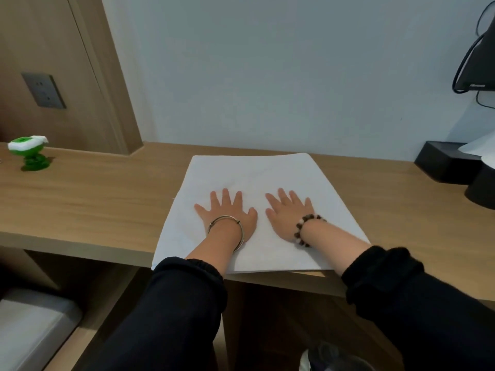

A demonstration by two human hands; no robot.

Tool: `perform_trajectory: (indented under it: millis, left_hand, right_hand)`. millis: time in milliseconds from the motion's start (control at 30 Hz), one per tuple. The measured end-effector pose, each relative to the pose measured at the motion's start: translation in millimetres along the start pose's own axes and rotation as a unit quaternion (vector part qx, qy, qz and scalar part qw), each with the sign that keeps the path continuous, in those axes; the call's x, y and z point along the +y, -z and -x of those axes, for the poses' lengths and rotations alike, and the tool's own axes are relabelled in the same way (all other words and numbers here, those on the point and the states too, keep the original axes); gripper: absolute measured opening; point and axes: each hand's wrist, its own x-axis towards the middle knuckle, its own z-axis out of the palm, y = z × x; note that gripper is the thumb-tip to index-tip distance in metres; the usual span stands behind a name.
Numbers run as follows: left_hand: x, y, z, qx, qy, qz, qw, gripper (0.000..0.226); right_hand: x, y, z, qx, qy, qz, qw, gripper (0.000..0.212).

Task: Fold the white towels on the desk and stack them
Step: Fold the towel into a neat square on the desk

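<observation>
Step in hand: smoothing, judged from the pose. 1 white towel (267,172) lies flat at the middle of the desk (93,196), its 6 o'clock edge at the desk's front lip. Whether it is 1 layer or already folded, cannot tell. No stack in view yet.

Left hand (227,212): palm down on the towel, fingers straight and spread, pressing flat, gripping nothing; silver bangle (227,230) on the wrist. Right hand (286,212): same, flat and spread, just beside the left at its 3 o'clock, not touching it; bead bracelet (308,230) on the wrist. Both sit in the towel's 6 o'clock half, forearms reaching in from 6 o'clock, black sleeves pushed back.

Next move likely: pinch 2 corners of 1 edge, carry it over to the opposite edge, line the edges up, press the crease.

Green toy (29,153) far off at 9 o'clock; black box (442,162) at 3 o'clock.
</observation>
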Motion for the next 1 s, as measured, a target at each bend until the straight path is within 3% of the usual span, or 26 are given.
perform_trajectory:
  millis: [400,667,800,867,1000]
  left_hand:
    - [-69.2,5.5,2.9,-0.003,0.063,0.002,0.998,0.067]
    - [-66.9,6.6,32.2,-0.022,-0.079,0.006,0.997,0.055]
    - [-40.2,-4.8,51.0,-0.004,-0.104,0.004,0.995,0.054]
    - [-35.9,-9.3,54.0,0.0,-0.099,-0.004,0.995,0.054]
    - [-36.5,-10.6,54.3,0.01,-0.092,-0.008,0.996,0.054]
  right_hand:
    - [39.6,1.2,24.9,0.029,-0.068,-0.01,0.997,0.057]
    - [35.2,13.4,33.8,0.0,-0.152,-0.005,0.988,0.056]
    - [27.7,17.0,45.9,0.006,-0.242,0.007,0.97,0.059]
    - [11.0,14.7,52.6,-0.013,-0.214,-0.007,0.977,0.061]
    - [-23.9,-4.8,67.9,-0.011,-0.017,-0.017,1.0,0.058]
